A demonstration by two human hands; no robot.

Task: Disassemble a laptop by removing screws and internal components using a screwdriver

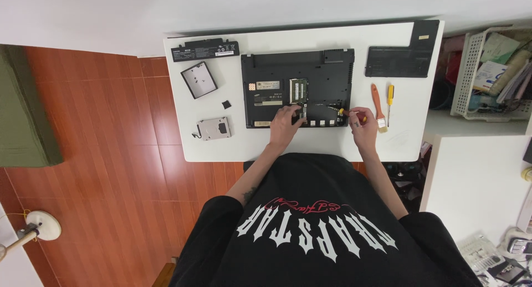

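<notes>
An upside-down black laptop (277,76) lies on the white table (244,145) with its bottom cover off and memory modules showing. My left hand (287,123) rests on the laptop's near edge, fingers touching a small part inside the open bay. My right hand (361,119) holds a small red-and-yellow screwdriver (350,114) whose tip points left at the laptop's near right corner.
On the table: a black battery (205,49) at the back left, a square drive caddy (198,80), a silver hard drive (214,128), a black cover panel (402,54) at the back right, a brush (378,107) and a yellow screwdriver (390,98). A white basket (487,71) stands to the right.
</notes>
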